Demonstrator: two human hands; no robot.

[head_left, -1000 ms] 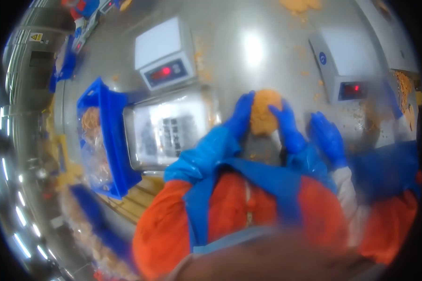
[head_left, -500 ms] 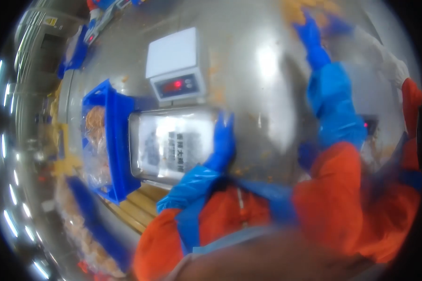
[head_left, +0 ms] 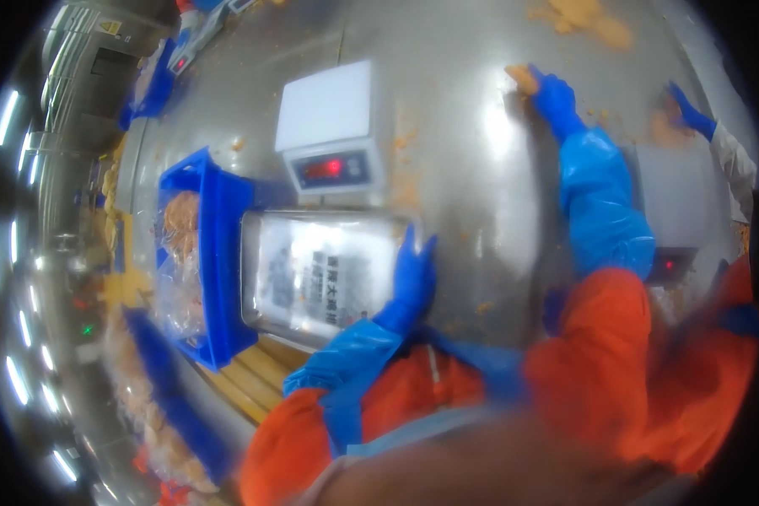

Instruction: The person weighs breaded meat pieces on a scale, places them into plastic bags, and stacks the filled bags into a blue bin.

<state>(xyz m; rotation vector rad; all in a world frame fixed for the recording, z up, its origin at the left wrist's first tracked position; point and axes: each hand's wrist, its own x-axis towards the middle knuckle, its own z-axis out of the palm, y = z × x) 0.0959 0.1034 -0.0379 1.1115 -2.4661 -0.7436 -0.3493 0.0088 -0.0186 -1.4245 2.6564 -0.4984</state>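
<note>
A small tan piece of coated food (head_left: pixel 523 80) is pinched in the fingertips of my right hand (head_left: pixel 555 103), which reaches far out over the steel table. My left hand (head_left: pixel 410 282), gloved in blue as well, rests at the right edge of a metal tray (head_left: pixel 249 270), its visible fingers stretched out and apart. Inside the tray lies a clear plastic bag (head_left: pixel 312 270) with a white panel and dark printed characters. Just beyond the tray stands a white scale (head_left: pixel 325 110) with a lit red display, its platform bare.
Left of the tray stands a blue crate (head_left: pixel 215 261) holding bagged food (head_left: pixel 181 223). A loose tan pile (head_left: pixel 586 18) lies at the far right of the steel table (head_left: pixel 455 169). A co-worker's gloved hand (head_left: pixel 690 110) is at right, near a second scale (head_left: pixel 679 194).
My right hand has come back from the tan pile with a food piece in its fingers. My left hand stays at the tray's edge. The view has shifted slightly.
</note>
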